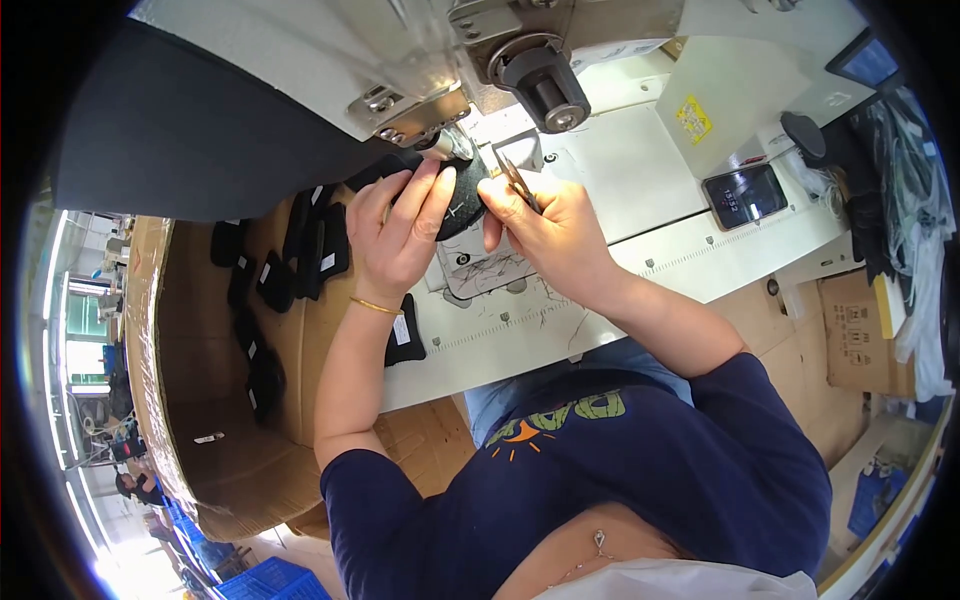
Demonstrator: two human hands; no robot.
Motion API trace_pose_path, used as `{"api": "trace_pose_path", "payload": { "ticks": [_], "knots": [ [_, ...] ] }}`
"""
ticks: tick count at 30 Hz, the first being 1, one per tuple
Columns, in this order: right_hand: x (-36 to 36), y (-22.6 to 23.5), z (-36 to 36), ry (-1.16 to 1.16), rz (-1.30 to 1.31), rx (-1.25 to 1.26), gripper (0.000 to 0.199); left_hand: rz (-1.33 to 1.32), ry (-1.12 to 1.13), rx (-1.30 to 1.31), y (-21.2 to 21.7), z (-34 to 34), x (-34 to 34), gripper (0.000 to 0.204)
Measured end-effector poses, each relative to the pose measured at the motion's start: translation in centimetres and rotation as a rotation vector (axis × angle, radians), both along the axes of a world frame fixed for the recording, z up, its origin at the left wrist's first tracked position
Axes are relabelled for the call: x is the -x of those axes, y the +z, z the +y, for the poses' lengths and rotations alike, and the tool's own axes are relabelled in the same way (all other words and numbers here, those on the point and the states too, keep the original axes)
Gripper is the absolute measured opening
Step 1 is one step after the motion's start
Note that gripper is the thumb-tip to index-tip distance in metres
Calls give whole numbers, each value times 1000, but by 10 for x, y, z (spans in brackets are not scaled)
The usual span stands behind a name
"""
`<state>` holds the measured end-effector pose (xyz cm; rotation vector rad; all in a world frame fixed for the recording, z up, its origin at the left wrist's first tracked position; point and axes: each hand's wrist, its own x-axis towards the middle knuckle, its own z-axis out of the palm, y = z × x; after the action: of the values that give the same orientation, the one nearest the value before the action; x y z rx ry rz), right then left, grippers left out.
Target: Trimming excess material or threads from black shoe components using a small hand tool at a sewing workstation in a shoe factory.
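A small black fabric piece [462,205] with a pale stitched mark lies at the head of the sewing machine [415,112]. My left hand [395,225] is on its left side, fingertips pressed together on the cloth close to the machine's metal foot. Just right of the cloth, my right hand [550,225] is closed round a pair of dark, pointed thread snips [516,182], their tips toward the machine. The fingers partly cover the fabric, and its far edge is hidden under the machine.
Left of the table stands a large cardboard box [230,480] with several black fabric pieces [275,282]. Another black piece [404,335] lies by my left wrist. Loose thread ends are scattered on the white table [480,345]. A phone [745,196] lies at right, near hanging plastic bags [910,240].
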<state>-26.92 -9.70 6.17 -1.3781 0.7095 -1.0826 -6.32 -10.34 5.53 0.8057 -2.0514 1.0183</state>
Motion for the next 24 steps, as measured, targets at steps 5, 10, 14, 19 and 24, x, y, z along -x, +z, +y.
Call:
{"api": "trace_pose_path", "payload": {
  "ticks": [5,10,14,19,24],
  "knots": [
    [-4,1,0,7,-36,-24,27,50,8,3,-3,-7,0,42],
    [-7,-1,0,4,-97,-41,24,64,56,-13,-4,-5,2,42],
    [-9,2,1,-2,-144,-78,25,53,65,9,4,7,9,39],
    [-6,2,-2,-15,-133,-99,31,48,76,-34,21,32,34,34],
    [-8,-1,-2,-19,-186,-98,35,28,205,-47,29,34,50,24]
  ]
}}
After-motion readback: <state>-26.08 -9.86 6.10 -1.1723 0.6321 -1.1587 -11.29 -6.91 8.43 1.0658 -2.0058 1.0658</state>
